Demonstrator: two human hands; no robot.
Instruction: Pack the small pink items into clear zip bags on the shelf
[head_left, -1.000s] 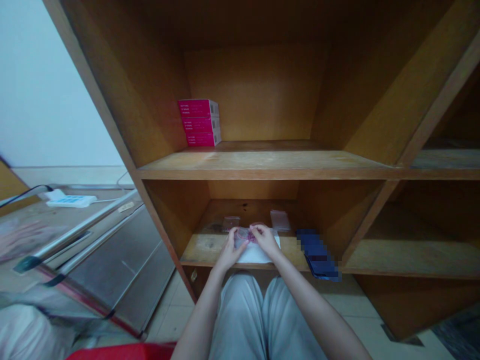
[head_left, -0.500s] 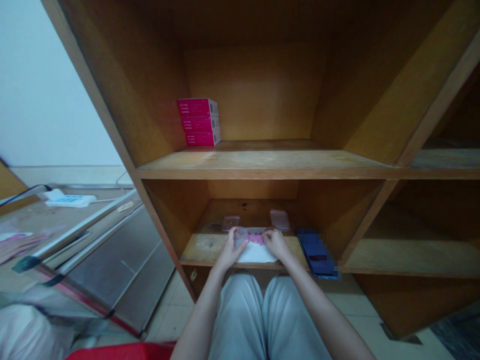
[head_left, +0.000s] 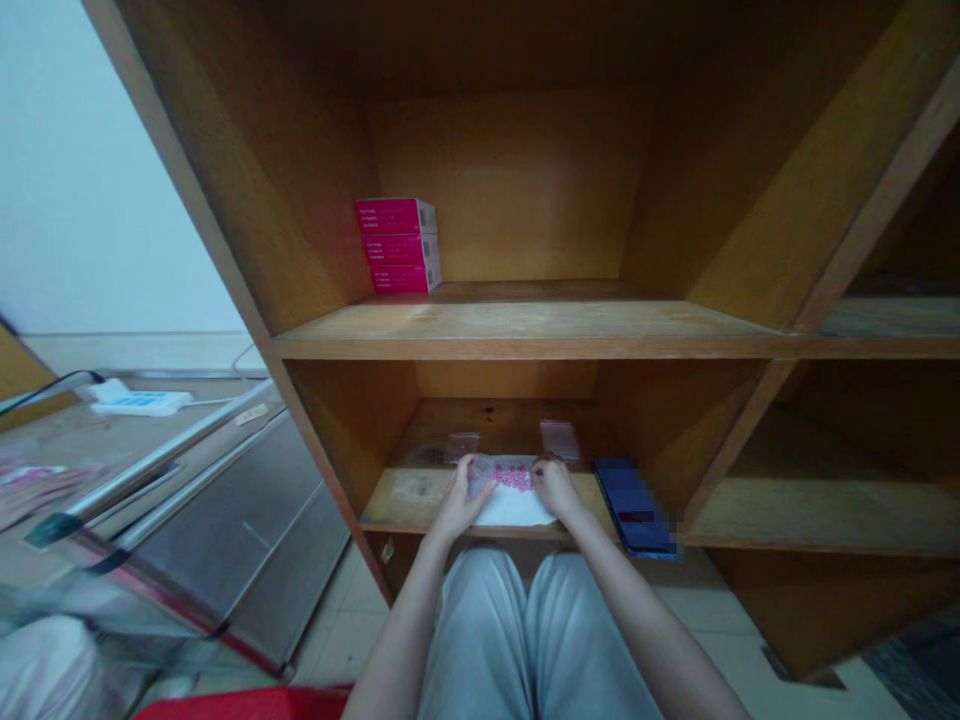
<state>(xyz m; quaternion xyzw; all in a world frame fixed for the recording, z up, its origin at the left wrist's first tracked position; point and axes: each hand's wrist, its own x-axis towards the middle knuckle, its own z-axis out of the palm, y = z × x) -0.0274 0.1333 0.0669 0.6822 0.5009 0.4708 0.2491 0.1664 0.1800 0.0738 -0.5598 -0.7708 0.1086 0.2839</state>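
Observation:
On the lower shelf, a heap of small pink bead-like pieces (head_left: 513, 478) lies on a sheet of white paper (head_left: 514, 508). My left hand (head_left: 463, 500) is closed around a small clear plastic bag (head_left: 481, 470) at the heap's left side. My right hand (head_left: 553, 488) is at the heap's right edge, its fingers drawn together; whatever sits between the fingertips is too small to make out. Behind the paper lie two clear plastic pieces, one at the left (head_left: 462, 446) and a larger one at the right (head_left: 559, 440).
A dark blue flat object (head_left: 630, 505), partly pixelated, overhangs the shelf's front edge at right. Three stacked pink boxes (head_left: 397, 245) stand on the upper shelf (head_left: 525, 320). At left are a metal-framed cart (head_left: 225, 500) and a white power strip (head_left: 142, 400).
My right hand has shifted slightly to the right, away from the heap's middle. The left hand keeps its place with the clear bag.

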